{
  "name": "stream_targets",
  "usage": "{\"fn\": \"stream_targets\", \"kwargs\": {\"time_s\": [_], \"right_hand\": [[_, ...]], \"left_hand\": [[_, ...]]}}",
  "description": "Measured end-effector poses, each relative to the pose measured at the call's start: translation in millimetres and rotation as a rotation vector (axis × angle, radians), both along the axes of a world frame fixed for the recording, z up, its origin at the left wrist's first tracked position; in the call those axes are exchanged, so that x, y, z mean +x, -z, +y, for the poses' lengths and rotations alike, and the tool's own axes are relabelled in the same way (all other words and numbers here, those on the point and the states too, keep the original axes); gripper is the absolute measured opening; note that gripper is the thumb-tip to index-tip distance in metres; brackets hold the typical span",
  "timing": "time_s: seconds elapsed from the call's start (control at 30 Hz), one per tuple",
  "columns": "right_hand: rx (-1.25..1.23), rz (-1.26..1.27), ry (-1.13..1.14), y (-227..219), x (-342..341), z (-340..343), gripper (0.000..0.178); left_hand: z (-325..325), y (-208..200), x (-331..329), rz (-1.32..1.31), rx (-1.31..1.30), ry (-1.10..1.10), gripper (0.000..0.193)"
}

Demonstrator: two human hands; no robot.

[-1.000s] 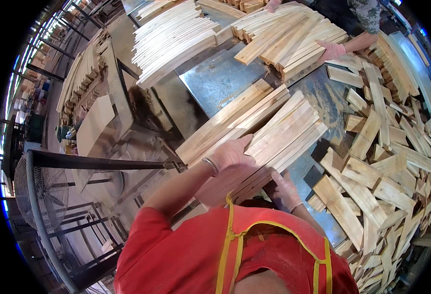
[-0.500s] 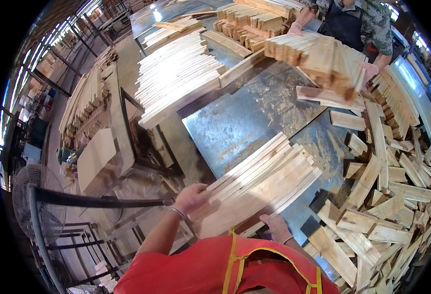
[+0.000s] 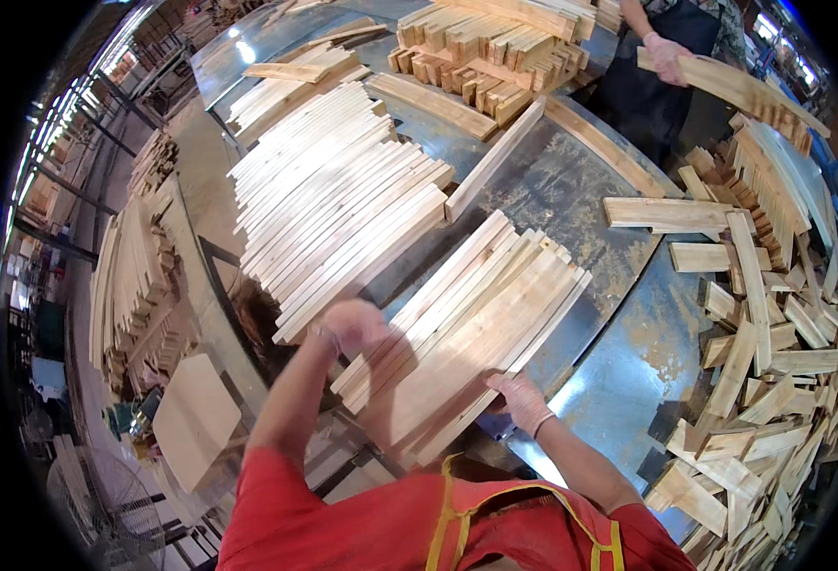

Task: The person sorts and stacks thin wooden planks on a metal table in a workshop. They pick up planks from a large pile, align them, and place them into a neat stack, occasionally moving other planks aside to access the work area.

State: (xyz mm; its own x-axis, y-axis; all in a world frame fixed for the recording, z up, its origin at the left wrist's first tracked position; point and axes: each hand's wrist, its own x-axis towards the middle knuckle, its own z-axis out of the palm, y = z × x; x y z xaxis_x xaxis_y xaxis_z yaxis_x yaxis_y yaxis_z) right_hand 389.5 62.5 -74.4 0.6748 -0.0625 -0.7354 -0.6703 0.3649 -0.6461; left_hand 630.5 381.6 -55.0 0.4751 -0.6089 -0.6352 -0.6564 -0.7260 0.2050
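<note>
In front of me a bundle of pale wooden boards (image 3: 466,333) lies across the near edge of the metal table, with one wide face upward on its right part. My right hand (image 3: 522,402), gloved, grips the bundle's near right edge, thumb on top. At its left end my left hand (image 3: 354,326) hovers by the board ends, smeared by motion, so its fingers cannot be read. Just beyond, a long row of narrow boards (image 3: 343,205) lies side by side, separated from the bundle by a narrow gap.
Across the metal table (image 3: 571,209), dusted with sawdust, a co-worker's gloved hand (image 3: 666,59) holds wooden boards (image 3: 738,90) at the far right. Stacked boards (image 3: 485,48) stand at the back. Loose offcuts (image 3: 771,381) heap up on the right. More boards (image 3: 138,276) lie at left.
The bundle has shifted left and slightly away from me, nearer the row. My left hand has come off its left end and moved forward. The co-worker's armful of boards has moved right.
</note>
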Motion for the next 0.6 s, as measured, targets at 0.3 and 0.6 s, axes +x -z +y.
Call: {"fn": "stream_targets", "kwargs": {"time_s": [0.3, 0.6], "right_hand": [[-0.204, 0.031, -0.142, -33.5, 23.1, -13.9, 0.051], [-0.388, -0.098, -0.3, -5.5, 9.4, -22.9, 0.05]], "left_hand": [[-247.6, -20.5, 177.9, -0.955, -0.403, -0.269, 0.024], [-118.7, -47.3, 56.8, -0.563, -0.489, -0.442, 0.018]]}}
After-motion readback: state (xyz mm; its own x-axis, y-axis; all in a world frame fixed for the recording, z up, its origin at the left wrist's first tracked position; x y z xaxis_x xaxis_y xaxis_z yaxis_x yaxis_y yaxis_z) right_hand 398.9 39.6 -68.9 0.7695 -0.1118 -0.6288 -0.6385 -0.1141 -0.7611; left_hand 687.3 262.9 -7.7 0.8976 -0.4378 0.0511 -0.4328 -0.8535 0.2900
